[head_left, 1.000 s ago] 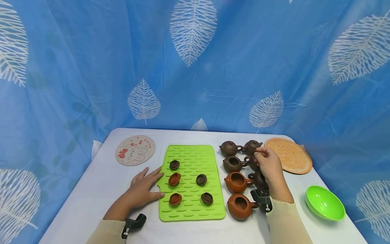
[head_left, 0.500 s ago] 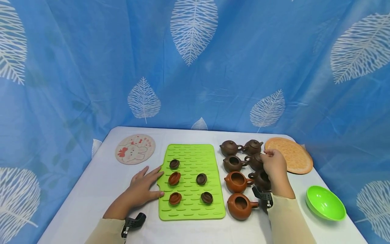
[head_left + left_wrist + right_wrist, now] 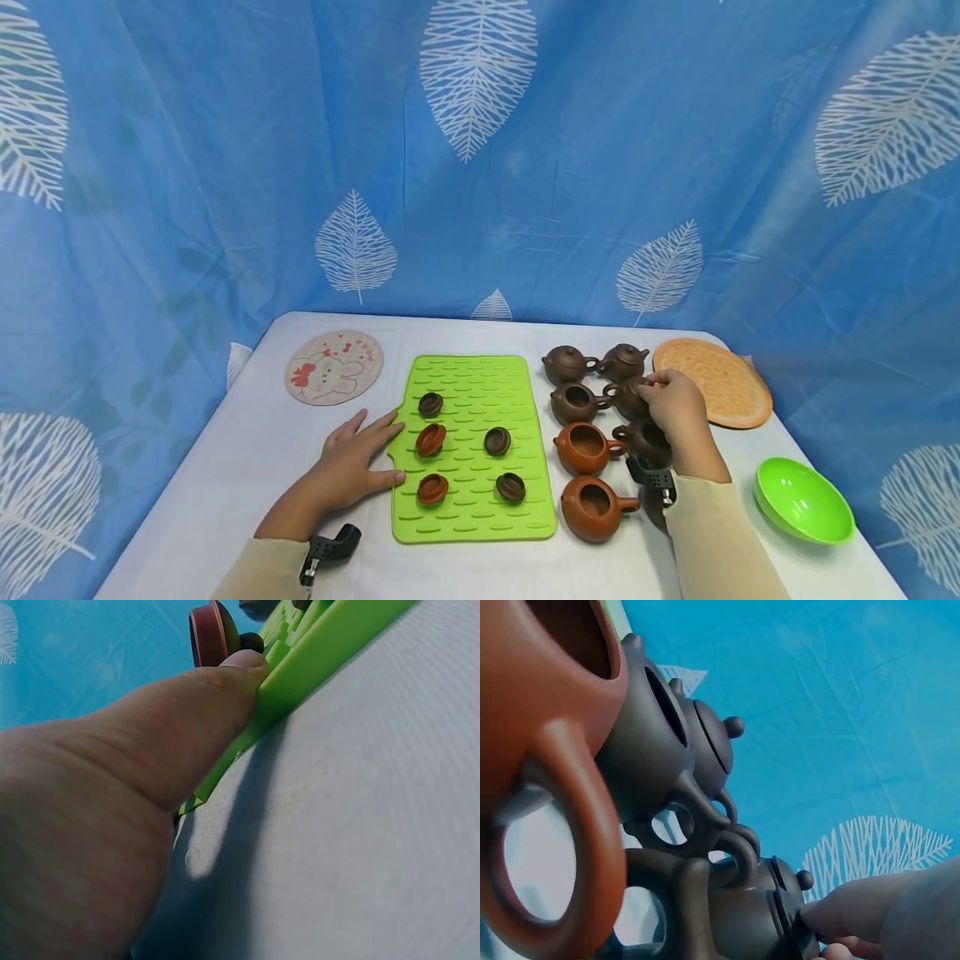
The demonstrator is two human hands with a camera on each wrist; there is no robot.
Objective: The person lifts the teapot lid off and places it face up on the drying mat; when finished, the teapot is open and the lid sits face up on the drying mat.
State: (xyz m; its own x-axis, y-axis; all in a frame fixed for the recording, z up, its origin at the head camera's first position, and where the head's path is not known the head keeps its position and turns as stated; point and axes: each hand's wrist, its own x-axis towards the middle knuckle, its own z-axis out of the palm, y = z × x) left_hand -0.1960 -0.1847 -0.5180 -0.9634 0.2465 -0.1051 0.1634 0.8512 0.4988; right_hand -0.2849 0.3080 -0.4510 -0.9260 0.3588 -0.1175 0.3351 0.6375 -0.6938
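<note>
My left hand (image 3: 347,471) lies with spread fingers at the left edge of a green ridged mat (image 3: 480,517); in the left wrist view its thumb (image 3: 187,712) presses the rim beside a reddish lid (image 3: 210,636). Several small teapot lids, such as a dark one (image 3: 497,442) and a red-brown one (image 3: 432,489), lie upside down on the mat. My right hand (image 3: 677,408) pinches the lid (image 3: 784,915) on a dark brown teapot (image 3: 630,402), second from the back in the right column. The fingers hide its knob.
To the left stand dark teapots with a lid (image 3: 567,364) and without (image 3: 576,403), then two orange-brown lidless ones (image 3: 585,447). Another lidded teapot (image 3: 624,362) is behind my right hand. A bunny mat (image 3: 333,369), a round orange mat (image 3: 720,383) and a green bowl (image 3: 802,500) flank them.
My right hand has moved slightly towards me and to the right, with its fingers now lower over the second teapot in the right column. The left hand has kept still.
</note>
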